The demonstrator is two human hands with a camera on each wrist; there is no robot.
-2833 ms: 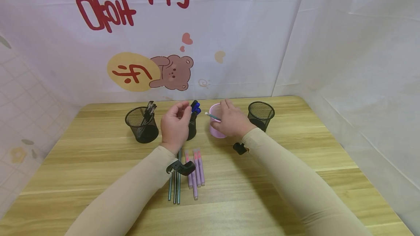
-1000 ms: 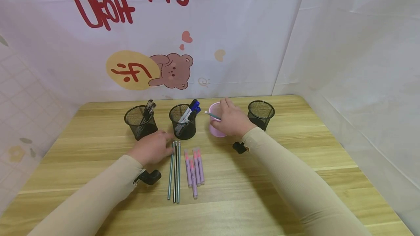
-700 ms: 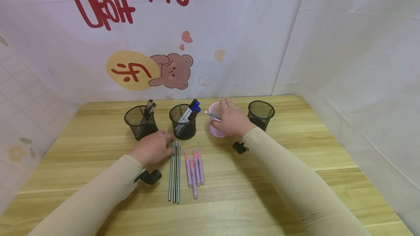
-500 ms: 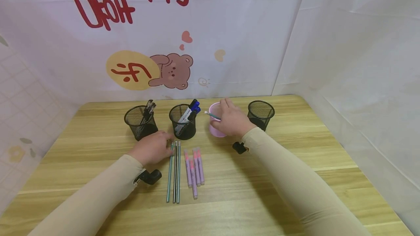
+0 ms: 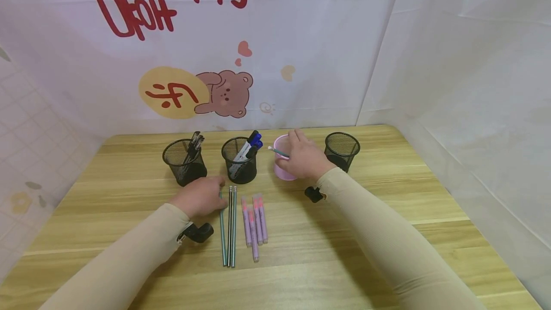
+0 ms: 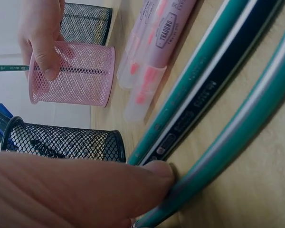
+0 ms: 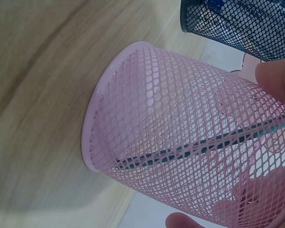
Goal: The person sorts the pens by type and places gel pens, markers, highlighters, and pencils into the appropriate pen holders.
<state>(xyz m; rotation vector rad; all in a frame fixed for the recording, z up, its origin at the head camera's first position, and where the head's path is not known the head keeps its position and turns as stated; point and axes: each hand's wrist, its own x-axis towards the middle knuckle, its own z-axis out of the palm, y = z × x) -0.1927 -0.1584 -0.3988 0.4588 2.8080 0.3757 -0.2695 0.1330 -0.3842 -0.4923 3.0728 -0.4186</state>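
My left hand [image 5: 201,196] is at the upper end of the leftmost teal pencil [image 5: 223,240], pinching it; in the left wrist view the thumb [image 6: 154,178] presses against that pencil, and the other fingers are hidden. Right beside it lie a black pencil [image 5: 229,228] and another teal pencil [image 5: 234,228]. My right hand [image 5: 304,157] grips the pink mesh pen holder [image 5: 283,172] by its rim and side. One teal pencil [image 7: 204,147] leans inside this holder, its eraser end sticking out over the rim.
Several lilac highlighters [image 5: 255,233] lie right of the pencils. At the back stand a black mesh holder with pens [image 5: 189,171], another with markers [image 5: 243,173], and a third black mesh holder [image 5: 343,145] behind the right wrist. A white printed curtain [image 5: 327,61] rises behind the table.
My left hand has come down and left from beside the marker holder to the pencils. The leftmost pencil's upper end has shifted left, away from the other two. The right hand stays put.
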